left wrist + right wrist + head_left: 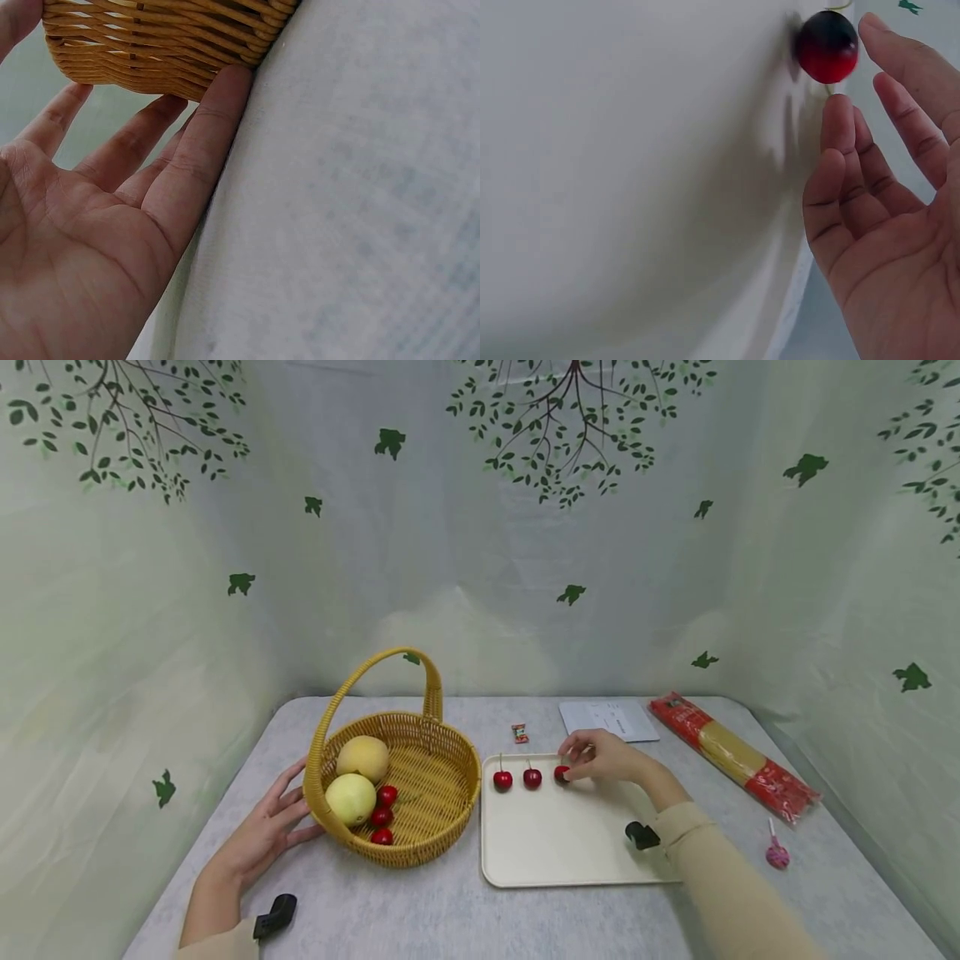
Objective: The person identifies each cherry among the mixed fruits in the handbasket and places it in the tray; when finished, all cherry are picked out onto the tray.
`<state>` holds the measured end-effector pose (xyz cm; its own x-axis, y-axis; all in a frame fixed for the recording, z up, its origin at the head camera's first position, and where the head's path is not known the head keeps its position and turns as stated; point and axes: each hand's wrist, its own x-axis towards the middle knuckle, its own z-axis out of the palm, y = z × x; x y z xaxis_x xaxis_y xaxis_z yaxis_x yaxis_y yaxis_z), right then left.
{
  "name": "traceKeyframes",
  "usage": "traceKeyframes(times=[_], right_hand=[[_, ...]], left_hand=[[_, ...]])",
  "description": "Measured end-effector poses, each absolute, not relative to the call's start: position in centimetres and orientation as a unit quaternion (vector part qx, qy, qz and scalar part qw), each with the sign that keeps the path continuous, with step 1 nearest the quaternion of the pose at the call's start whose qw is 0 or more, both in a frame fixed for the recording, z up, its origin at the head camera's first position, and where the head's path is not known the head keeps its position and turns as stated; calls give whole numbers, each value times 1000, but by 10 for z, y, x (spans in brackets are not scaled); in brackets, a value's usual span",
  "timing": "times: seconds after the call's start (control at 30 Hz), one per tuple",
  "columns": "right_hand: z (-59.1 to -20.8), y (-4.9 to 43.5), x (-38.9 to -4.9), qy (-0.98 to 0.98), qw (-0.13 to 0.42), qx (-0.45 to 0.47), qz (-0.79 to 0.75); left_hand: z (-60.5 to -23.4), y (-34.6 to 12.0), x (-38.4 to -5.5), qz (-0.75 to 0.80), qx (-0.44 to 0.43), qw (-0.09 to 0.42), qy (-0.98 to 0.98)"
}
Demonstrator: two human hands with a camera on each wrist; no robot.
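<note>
My left hand [258,835] rests its spread fingertips against the outside of a yellow wicker basket [442,839], as the left wrist view also shows. Inside the basket lie a yellow round fruit [363,757], a pale green one [350,799] and three red cherries [382,817]. Over the back of a cream tray [555,852], my right hand [611,760] reaches to a dark red cherry [826,49]. Its thumb and loosely bent fingers stand around that cherry without visibly pinching it. Left of it, two cherries with upright stems, one [532,777] beside another [502,780], sit on the tray.
Behind the tray lie a small wrapped candy [520,733] and a white printed sheet [611,721]. A long red and yellow packet [731,756] slants along the right side, with a pink lollipop [777,854] nearer me. Leaf-patterned curtains surround the table.
</note>
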<state>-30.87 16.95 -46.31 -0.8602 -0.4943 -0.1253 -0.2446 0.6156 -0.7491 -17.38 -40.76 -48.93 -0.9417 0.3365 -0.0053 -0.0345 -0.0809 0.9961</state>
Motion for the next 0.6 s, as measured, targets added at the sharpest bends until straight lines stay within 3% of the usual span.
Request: traceKeyframes(times=[0.27,0.6], right_hand=[[-431,151,-318,886,147,-245,-366],[-380,76,-316,870,167,-326,-330]], left_hand=[[-487,-408,-175,719,104,128,676],[-487,-409,-175,720,104,131,674]])
